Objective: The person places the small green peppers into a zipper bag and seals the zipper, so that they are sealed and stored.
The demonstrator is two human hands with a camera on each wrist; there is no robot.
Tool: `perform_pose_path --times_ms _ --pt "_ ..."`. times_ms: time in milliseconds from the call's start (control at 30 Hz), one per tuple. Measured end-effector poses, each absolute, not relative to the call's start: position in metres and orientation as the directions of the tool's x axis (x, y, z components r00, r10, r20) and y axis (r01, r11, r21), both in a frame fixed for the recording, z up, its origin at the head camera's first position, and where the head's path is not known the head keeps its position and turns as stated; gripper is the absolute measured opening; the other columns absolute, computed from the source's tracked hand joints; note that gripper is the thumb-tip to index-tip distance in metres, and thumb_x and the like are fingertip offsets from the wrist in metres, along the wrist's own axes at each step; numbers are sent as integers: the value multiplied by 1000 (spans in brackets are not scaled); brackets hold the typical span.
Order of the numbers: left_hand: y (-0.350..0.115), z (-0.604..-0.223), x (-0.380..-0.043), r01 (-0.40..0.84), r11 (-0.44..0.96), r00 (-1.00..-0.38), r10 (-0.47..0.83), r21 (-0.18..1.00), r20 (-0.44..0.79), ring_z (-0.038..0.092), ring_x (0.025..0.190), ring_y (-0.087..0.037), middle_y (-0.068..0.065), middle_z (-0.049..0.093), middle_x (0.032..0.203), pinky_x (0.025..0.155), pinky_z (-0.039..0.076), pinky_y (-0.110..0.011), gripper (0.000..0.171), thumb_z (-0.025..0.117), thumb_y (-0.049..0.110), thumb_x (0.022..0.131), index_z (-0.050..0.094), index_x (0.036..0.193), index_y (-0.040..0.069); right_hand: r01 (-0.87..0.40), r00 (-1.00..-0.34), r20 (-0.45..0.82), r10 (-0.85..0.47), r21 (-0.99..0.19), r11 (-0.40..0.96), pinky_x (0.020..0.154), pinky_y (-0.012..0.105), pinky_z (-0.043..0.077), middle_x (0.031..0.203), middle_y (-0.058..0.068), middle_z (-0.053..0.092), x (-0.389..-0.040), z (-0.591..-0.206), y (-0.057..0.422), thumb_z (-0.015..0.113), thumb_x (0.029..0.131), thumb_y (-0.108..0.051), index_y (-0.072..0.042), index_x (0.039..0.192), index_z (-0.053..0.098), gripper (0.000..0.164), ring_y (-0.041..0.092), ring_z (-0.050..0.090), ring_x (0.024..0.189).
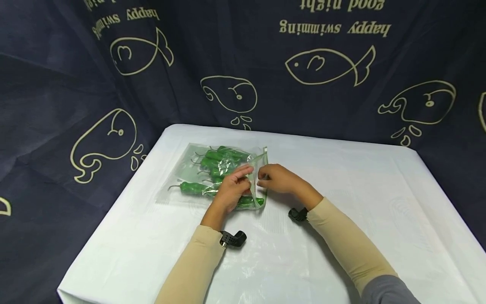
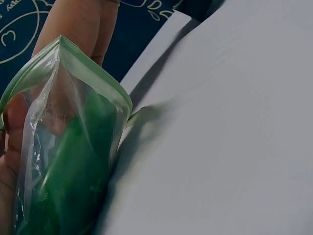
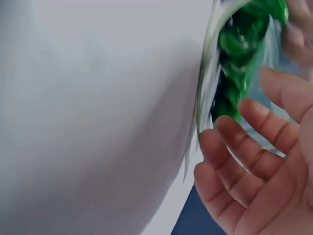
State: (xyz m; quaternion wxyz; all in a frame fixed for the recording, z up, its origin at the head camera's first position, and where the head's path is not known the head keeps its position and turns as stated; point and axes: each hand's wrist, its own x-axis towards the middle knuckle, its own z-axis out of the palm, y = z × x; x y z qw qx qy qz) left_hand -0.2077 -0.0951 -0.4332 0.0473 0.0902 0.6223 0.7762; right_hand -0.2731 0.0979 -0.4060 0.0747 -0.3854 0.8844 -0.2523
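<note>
A clear zip bag (image 1: 182, 173) with a green-edged mouth lies on the white table, its mouth toward the right. Several long green peppers (image 1: 193, 188) with thin stems are inside it. My left hand (image 1: 230, 190) is over the bag close to the mouth and grips the plastic there; its fingertips are partly hidden. Just right of the mouth is my right hand (image 1: 280, 178), its fingers loosely bent with nothing held. In the right wrist view those fingers (image 3: 244, 152) are spread beside the green seal. The left wrist view shows the mouth (image 2: 93, 73) parted in a peak.
A white cloth covers the table (image 1: 341, 219). Behind it and to the left hangs a dark blue curtain (image 1: 243, 50) with fish and whale drawings. Black wrist cameras sit on the left wrist (image 1: 233, 239) and the right wrist (image 1: 298, 214).
</note>
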Motion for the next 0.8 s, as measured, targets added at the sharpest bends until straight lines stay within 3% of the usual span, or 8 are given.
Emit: perform_pose_path --times_ms 167,367,533,800 --pt "-91 -431 -205 58 -140 -977 195 988 85 53 88 -11 -8 41 152 72 58 -28 51 49 -14 87 51 138 -9 -523 -802 93 -590 -586 619 68 35 51 95 4 66 -280 -405 110 66 95 -19 -10 97 67 10 18 60 81" --pt "-88 -425 -200 111 54 -967 235 992 96 55 84 -13 -7 44 149 71 59 -32 50 52 -9 89 54 139 -3 -282 -922 26 -386 -729 624 81 42 54 119 12 64 -287 -407 114 61 98 -28 -7 118 63 29 27 64 99" --pt "-84 -420 -196 145 177 -956 279 973 92 58 86 -15 -11 43 150 70 59 -32 52 55 -5 88 54 139 -3 -122 -942 -74 -327 -834 538 85 40 56 127 18 57 -296 -414 113 59 100 -31 -1 138 49 50 30 64 104" --pt "-79 -413 -185 247 387 -936 333 888 116 62 96 -19 -14 46 149 75 55 -28 54 59 0 83 58 137 0 55 -950 -168 -263 -919 389 83 36 57 125 22 54 -310 -417 106 58 100 -28 3 146 39 59 29 62 101"
